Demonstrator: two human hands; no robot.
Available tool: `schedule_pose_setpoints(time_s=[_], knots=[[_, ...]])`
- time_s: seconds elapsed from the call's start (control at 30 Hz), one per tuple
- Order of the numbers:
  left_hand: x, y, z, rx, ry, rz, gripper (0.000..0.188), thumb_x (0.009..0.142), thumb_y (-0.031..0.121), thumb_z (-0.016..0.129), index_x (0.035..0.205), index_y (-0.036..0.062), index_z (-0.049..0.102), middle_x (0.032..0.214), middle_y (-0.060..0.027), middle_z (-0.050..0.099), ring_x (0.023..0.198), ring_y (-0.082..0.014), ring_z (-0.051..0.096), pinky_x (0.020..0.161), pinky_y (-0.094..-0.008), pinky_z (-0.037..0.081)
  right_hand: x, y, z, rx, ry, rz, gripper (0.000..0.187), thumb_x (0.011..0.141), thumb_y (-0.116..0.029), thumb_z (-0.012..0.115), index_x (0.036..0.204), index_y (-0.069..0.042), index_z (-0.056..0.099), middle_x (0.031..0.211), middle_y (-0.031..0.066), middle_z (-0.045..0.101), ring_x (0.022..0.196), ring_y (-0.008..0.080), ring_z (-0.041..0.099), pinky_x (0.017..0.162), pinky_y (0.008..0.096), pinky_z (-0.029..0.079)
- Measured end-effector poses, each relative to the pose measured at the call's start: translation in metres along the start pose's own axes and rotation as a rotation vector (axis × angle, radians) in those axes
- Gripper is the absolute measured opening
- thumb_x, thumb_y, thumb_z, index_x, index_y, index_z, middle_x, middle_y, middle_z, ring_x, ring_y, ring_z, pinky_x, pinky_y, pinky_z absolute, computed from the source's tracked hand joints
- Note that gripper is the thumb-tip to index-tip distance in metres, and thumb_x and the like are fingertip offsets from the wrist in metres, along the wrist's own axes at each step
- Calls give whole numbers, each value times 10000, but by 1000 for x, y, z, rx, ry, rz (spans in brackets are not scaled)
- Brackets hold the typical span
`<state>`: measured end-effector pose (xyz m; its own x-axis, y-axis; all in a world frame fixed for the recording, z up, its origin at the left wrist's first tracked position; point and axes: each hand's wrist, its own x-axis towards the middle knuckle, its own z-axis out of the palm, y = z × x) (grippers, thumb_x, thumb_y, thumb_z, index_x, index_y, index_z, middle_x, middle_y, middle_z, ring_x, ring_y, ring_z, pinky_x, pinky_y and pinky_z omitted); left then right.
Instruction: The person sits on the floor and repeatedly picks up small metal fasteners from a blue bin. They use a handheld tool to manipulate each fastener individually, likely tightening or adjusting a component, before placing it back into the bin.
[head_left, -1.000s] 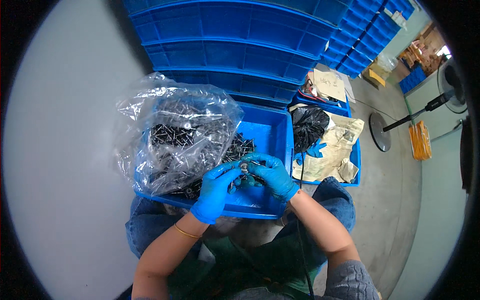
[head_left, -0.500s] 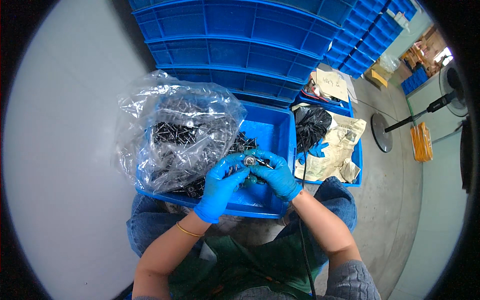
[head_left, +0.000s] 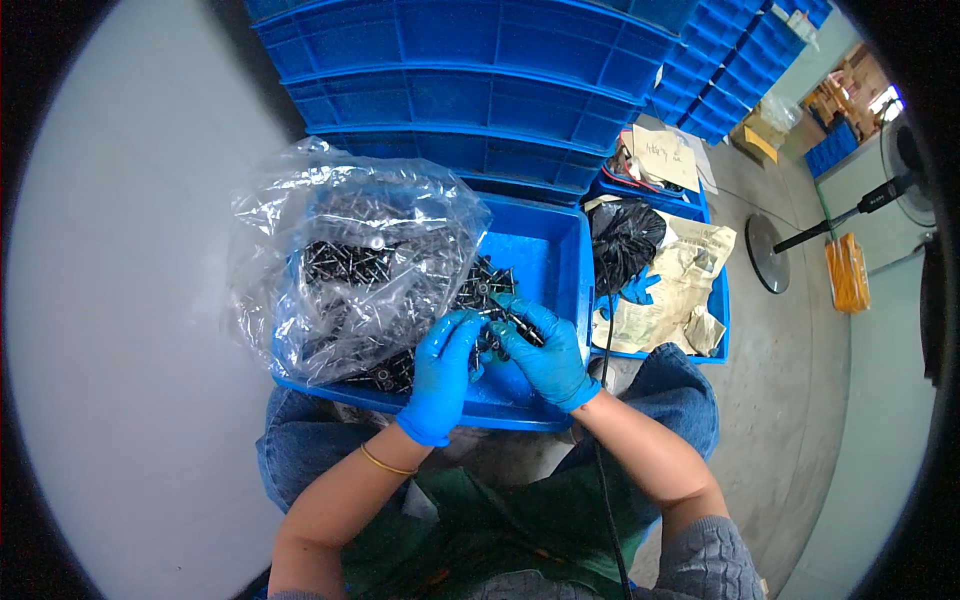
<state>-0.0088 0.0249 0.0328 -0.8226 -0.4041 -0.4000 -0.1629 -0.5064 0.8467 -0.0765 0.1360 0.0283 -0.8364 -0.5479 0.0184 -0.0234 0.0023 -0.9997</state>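
Note:
Both my hands wear blue gloves and work close together over a blue plastic bin (head_left: pixel 520 405). My right hand (head_left: pixel 550 355) is closed on several small dark metal pins (head_left: pixel 524 329), which stick out between thumb and fingers. Just beside it, my left hand (head_left: pixel 442 370) is closed, its fingertips at more small dark parts; what exactly it grips is too small to make out. A clear plastic bag (head_left: pixel 265 250) lies open over the bin's left side, full of the same black and silver pins (head_left: pixel 345 265). More loose pins (head_left: pixel 485 280) lie on the bin floor beyond my hands.
Stacked blue crates (head_left: pixel 450 95) rise behind the bin. At right, another blue bin holds brown paper (head_left: pixel 700 260), a black plastic bag (head_left: pixel 625 240) and a blue glove (head_left: pixel 640 288). A black cable (head_left: pixel 602 470) hangs near my right arm. A pedestal fan (head_left: pixel 768 255) stands farther right.
My hands have moved slightly apart. The round-ended part that showed upright between them is no longer seen that way; several pins now show in my right hand.

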Motion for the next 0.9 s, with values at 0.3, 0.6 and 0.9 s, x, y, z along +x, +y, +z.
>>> schedule_pose_setpoints(time_s=[0.3, 0.6, 0.9], knots=[[9, -10, -9, -192, -50, -166, 135, 818, 207, 474, 908, 119, 520, 721, 4, 535, 570, -81, 504, 438, -205, 386, 1, -11, -3, -285, -113, -228, 283, 732, -82, 588, 1007, -39, 538, 890, 113, 587, 782, 129, 567, 675, 241, 446], [13, -11, -18, -409, -409, -239, 240, 847, 253, 406, 966, 69, 503, 749, -28, 539, 610, -90, 498, 514, -197, 412, 7, -15, -6, 264, -87, 141, 271, 727, -89, 607, 984, -27, 546, 918, 47, 573, 779, 87, 536, 673, 216, 455], [10, -13, -20, -313, -402, -160, 222, 824, 121, 437, 1029, 47, 477, 925, -34, 518, 734, -66, 495, 563, -193, 419, 3, -18, -6, 31, -152, -24, 208, 733, -97, 608, 918, -18, 554, 862, 36, 570, 761, 64, 512, 660, 203, 439]])
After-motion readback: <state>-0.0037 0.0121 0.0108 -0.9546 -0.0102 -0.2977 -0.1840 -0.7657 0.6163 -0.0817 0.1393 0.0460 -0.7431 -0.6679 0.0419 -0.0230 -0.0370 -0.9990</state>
